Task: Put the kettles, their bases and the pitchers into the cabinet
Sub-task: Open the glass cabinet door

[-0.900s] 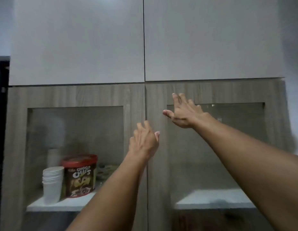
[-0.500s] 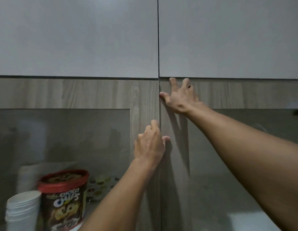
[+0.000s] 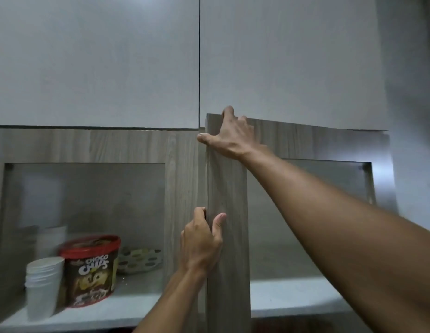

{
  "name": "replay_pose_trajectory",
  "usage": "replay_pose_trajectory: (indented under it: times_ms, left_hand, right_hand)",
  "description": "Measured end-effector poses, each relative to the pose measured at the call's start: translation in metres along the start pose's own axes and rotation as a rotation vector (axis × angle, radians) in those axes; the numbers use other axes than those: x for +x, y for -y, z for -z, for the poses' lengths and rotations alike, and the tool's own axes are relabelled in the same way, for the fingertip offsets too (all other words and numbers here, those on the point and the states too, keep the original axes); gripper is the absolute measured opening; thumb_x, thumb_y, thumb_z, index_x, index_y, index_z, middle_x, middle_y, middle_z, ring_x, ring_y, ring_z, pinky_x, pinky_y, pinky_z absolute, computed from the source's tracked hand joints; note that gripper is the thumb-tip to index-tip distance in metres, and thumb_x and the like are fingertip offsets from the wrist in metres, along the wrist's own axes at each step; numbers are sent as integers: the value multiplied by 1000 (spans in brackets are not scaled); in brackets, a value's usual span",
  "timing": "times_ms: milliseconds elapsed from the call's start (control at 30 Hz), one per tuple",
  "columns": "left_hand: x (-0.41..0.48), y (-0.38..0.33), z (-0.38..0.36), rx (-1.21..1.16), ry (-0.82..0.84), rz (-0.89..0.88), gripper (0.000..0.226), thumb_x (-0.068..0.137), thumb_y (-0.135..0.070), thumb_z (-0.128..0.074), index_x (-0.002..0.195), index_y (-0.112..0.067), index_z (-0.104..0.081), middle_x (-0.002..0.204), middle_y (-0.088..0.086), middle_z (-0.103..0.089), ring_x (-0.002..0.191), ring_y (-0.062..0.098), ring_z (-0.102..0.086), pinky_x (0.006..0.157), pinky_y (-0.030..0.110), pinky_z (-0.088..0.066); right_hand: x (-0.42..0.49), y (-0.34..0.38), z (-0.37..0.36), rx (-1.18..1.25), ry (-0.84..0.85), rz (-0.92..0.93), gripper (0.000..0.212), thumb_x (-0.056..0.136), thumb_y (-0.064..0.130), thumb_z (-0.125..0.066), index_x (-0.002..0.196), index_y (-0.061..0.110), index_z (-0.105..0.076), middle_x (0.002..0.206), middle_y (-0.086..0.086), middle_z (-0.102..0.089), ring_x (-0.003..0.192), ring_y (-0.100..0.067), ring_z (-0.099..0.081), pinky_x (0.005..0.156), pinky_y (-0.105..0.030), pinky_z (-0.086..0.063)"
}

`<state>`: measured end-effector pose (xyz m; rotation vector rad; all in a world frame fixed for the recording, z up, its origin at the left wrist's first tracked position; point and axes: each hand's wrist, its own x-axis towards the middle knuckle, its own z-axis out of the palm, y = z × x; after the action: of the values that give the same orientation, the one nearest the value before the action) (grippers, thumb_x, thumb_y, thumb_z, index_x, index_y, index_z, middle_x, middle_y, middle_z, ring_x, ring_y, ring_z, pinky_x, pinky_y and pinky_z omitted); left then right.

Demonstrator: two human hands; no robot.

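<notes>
The cabinet (image 3: 180,150) fills the view: a wall unit in grey wood grain with 2 lower doors, each set with a glass pane, under 2 plain pale upper doors (image 3: 89,61) split by a thin dark seam. The left door (image 3: 89,145) sits flush, while the right door (image 3: 227,183) stands ajar, its free edge swung out toward the camera. The right hand (image 3: 230,138) holds that door at its top corner, fingers curled over the top edge and thumb stretched across to the side edge. The left hand (image 3: 200,241) grips the same free edge lower down, fingers hooked behind it and thumb laid flat on the front face. Behind the left pane a pale shelf (image 3: 137,306) carries a stack of white cups (image 3: 42,284), a red-lidded Choco Chips tub (image 3: 91,270) just beside them, and a spotted dish (image 3: 139,259) further back. A second stretch of pale shelf (image 3: 293,296) shows through the right pane. To the right of the unit runs a bare grey wall (image 3: 413,92); the light is dim and cool.
</notes>
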<state>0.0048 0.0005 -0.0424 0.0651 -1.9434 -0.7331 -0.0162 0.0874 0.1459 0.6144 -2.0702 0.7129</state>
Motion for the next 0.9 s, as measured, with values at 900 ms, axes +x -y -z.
replay_pose_trajectory:
  times_ms: [900]
  left_hand:
    - [-330, -422, -9, -477, 465, 61, 54, 90, -26, -67, 138, -19, -43, 129, -1, -51, 114, 13, -56, 90, 20, -47]
  right_hand:
    - [-296, -155, 409, -150, -113, -457, 13, 90, 16, -57, 100, 9, -54, 91, -9, -59, 76, -28, -54, 65, -32, -43]
